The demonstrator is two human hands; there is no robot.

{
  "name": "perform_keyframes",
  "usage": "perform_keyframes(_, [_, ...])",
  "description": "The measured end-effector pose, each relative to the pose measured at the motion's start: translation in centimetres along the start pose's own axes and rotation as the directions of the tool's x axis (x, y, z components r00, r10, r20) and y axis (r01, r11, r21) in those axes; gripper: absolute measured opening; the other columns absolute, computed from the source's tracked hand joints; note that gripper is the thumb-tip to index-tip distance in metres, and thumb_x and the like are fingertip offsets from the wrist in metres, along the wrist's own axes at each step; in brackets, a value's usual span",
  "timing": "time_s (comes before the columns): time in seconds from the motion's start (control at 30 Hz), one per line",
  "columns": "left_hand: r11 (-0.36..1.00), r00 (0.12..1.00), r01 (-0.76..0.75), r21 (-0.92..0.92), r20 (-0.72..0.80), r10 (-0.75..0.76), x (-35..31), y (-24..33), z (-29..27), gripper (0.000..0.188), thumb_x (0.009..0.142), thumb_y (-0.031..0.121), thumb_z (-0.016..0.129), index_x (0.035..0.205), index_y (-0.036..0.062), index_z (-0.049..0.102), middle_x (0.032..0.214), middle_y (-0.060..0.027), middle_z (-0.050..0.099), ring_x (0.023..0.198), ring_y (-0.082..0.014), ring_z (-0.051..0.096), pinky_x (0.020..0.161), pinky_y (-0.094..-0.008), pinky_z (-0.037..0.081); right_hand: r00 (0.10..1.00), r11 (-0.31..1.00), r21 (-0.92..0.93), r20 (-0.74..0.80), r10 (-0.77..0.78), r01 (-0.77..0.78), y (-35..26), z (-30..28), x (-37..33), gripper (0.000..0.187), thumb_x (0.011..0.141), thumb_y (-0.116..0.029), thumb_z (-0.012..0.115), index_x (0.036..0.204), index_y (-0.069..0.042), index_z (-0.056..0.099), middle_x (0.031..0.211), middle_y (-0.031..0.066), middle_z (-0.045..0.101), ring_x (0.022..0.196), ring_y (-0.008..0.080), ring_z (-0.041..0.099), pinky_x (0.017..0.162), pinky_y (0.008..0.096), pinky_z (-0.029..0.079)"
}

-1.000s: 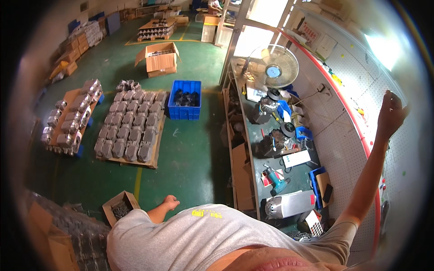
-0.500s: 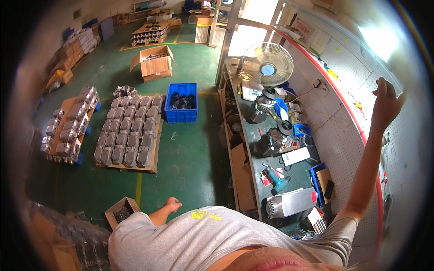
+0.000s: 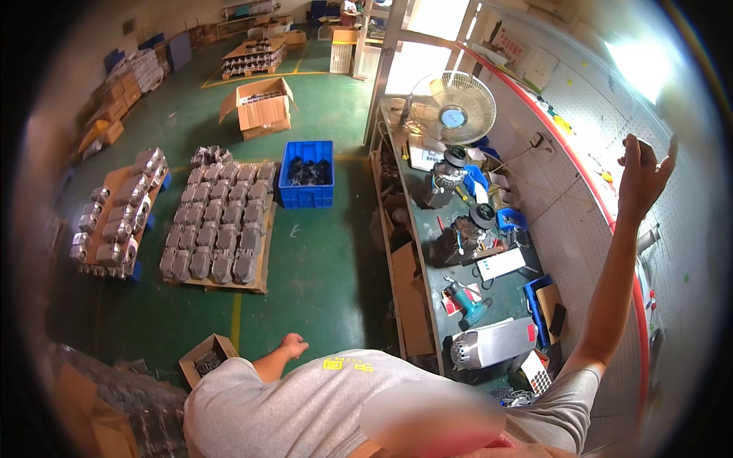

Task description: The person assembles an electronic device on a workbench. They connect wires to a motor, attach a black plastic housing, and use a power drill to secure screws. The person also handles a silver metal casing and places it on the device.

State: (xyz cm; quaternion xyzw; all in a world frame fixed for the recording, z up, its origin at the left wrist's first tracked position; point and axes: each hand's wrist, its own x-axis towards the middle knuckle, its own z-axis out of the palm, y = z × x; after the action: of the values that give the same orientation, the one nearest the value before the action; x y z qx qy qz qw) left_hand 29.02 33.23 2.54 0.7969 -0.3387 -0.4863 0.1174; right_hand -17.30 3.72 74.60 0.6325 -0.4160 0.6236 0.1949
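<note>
My right hand is raised beside the white pegboard wall, past its red edge strip. Some of its fingers are curled together around a small dark spot, too small to name, while one digit stands apart. My left hand hangs low over the green floor in front of my grey shirt. Its fingers are loosely curled, with nothing visible in them. On the dark workbench below my right arm lie a silver motor housing and a teal power drill.
Farther along the bench stand two motor assemblies, a white power strip and a fan. Grey castings cover a pallet on the floor. A blue crate and open cartons stand nearby.
My raised right hand has shifted slightly down and to the left, and its fingers are turned a little differently. My left hand has stayed in about the same place.
</note>
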Motion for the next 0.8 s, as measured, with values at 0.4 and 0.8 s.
perform_keyframes(0.4, [1.000, 1.000, -0.015, 0.017, 0.025, 0.014, 0.1, 0.4, 0.5, 0.053, 0.084, 0.026, 0.075, 0.129, 0.0002, 0.066, 0.092, -0.0155, 0.075, 0.058, -0.0220, 0.070, 0.064, -0.0361, 0.059, 0.992, 0.984, 0.126, -0.013, -0.124, 0.125, 0.5, 0.6, -0.9, 0.079, 0.093, -0.010, 0.072, 0.155, 0.000, 0.025, 0.082, 0.0095, 0.073, 0.067, 0.0105, 0.065, 0.083, 0.0242, 0.053])
perform_keyframes(0.8, [0.999, 0.999, -0.039, 0.003, 0.005, 0.039, 0.9, 0.0, 1.6, 0.054, 0.084, 0.026, 0.074, 0.130, 0.0006, 0.066, 0.092, -0.0151, 0.075, 0.059, -0.0216, 0.070, 0.068, -0.0358, 0.059, 0.997, 0.973, 0.218, -0.014, -0.073, 0.075, -0.5, 1.2, -2.1, 0.078, 0.092, -0.008, 0.071, 0.155, 0.000, 0.025, 0.087, 0.0130, 0.075, 0.070, 0.0118, 0.068, 0.072, 0.0262, 0.058])
